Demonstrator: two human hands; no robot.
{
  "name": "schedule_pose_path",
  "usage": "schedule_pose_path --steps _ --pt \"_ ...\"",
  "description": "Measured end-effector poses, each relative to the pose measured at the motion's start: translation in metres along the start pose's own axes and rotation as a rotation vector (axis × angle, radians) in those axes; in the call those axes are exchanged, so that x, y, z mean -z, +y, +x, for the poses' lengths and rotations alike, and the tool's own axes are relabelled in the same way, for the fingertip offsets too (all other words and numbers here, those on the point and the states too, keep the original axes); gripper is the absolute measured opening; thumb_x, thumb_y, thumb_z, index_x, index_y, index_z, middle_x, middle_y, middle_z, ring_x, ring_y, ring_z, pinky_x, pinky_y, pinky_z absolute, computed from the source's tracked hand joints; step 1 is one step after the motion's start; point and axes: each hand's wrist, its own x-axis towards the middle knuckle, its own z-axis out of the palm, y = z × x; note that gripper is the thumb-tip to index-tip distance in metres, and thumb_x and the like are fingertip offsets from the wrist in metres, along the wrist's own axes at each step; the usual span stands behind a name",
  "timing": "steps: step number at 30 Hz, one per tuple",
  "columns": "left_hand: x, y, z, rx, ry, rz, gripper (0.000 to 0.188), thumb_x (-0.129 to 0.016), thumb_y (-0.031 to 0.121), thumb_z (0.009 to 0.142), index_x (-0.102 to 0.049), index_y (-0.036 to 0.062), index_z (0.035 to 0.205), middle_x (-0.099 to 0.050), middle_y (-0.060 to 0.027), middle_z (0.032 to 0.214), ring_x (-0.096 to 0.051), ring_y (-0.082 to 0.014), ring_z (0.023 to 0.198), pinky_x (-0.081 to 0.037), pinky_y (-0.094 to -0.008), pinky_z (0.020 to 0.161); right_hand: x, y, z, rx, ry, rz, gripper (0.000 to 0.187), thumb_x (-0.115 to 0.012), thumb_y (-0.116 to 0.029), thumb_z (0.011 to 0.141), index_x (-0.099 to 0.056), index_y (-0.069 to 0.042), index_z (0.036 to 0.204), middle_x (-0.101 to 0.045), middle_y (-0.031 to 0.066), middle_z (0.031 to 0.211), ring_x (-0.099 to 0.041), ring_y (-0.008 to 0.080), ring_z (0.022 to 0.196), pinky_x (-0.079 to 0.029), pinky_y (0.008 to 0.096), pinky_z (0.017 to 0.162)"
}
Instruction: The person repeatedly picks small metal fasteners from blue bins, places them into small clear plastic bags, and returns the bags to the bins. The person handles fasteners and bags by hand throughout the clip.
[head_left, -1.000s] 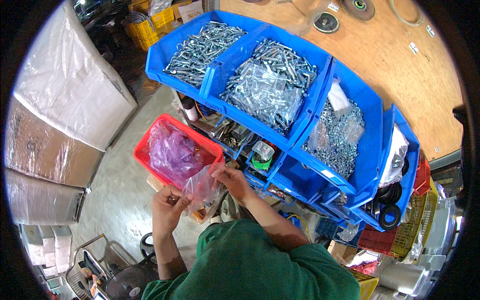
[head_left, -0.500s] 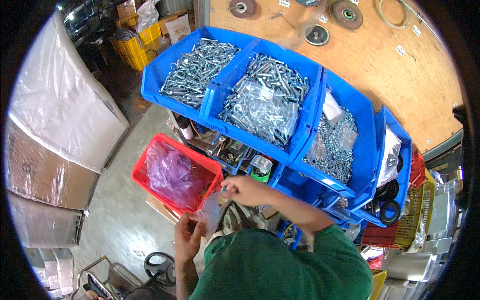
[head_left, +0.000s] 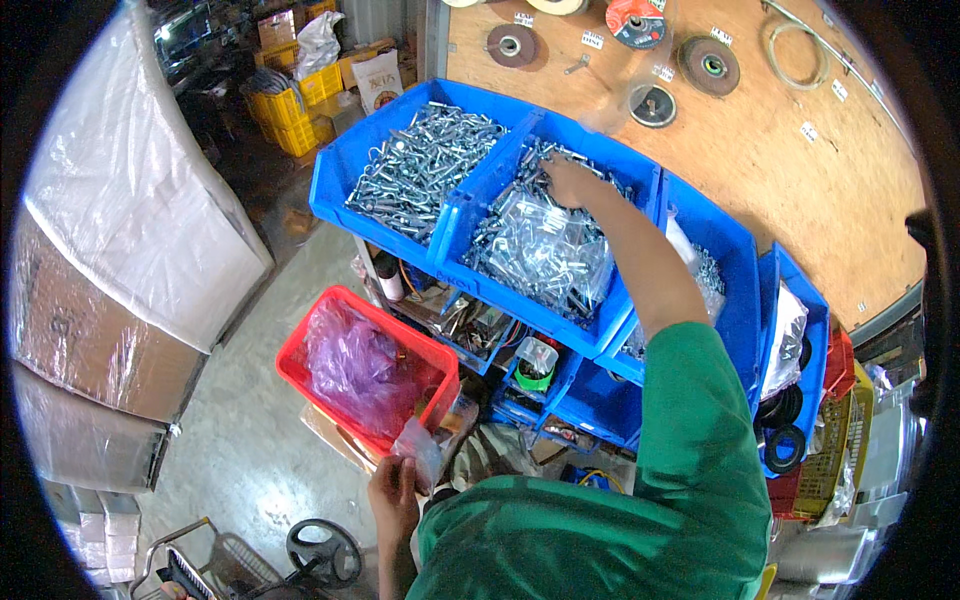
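My left hand [head_left: 393, 492] pinches a small clear plastic bag [head_left: 420, 452] beside the near corner of the red tub [head_left: 367, 434]. My right arm stretches forward over the middle blue bin [head_left: 452, 252], which is heaped with silvery metal bolts [head_left: 592, 284]. There my right hand [head_left: 570, 182] reaches into the far part of the heap, its fingers bent down among the bolts; what they grip is hidden. A large clear bag of bolts [head_left: 548, 232] lies on the heap, nearer to me. Purple-tinted plastic film [head_left: 355, 355] fills much of the red tub.
Left of the middle bin stands another blue bin of bolts [head_left: 425, 165]; smaller fasteners fill a right-hand bin [head_left: 708, 275]. Below is a green container [head_left: 534, 375]. Abrasive discs [head_left: 708, 64] hang on the wooden board [head_left: 770, 150]. Wrapped cartons [head_left: 110, 330] stand at the left.
My right hand has left the small bag and moved up and forward into the middle bin. My left hand still holds the bag. The view has shifted slightly.
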Motion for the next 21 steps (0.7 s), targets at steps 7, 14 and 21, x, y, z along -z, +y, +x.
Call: schedule_pose_path --steps 7,14,21 --pt "0.014 -0.009 -0.009 -0.029 -0.014 -0.149 0.022 -0.057 0.019 0.103 -0.058 -0.0020 0.097 -0.059 -0.0050 0.070 -0.056 -0.0124 0.059 -0.046 -0.0277 0.056 0.003 -0.012 0.003 0.150 0.053 0.013 0.024 -0.065 -0.015 0.086 -0.067 0.003 0.102 -0.065 0.0267 0.114 -0.061 0.0406 0.113 -0.048 0.0471 0.101" --pt "0.017 -0.040 0.001 0.013 0.005 0.064 0.024 -0.058 0.023 0.102 -0.058 0.0007 0.094 -0.061 -0.0042 0.072 -0.057 -0.0095 0.063 -0.045 -0.0256 0.057 0.015 -0.005 -0.026 -0.039 0.167 -0.111 0.026 -0.055 -0.014 0.093 -0.062 0.001 0.112 -0.066 0.0250 0.110 -0.063 0.0414 0.109 -0.052 0.0482 0.095" --pt "0.017 -0.026 0.013 -0.091 0.013 -0.084 0.015 -0.054 0.015 0.104 -0.053 0.0011 0.105 -0.059 -0.0034 0.091 -0.059 -0.0111 0.084 -0.049 -0.0269 0.073 0.140 -0.112 -0.109 0.076 0.123 0.736 0.028 -0.051 -0.027 0.103 -0.061 -0.001 0.097 -0.064 0.0123 0.072 -0.063 0.0221 0.067 -0.047 0.0336 0.063"
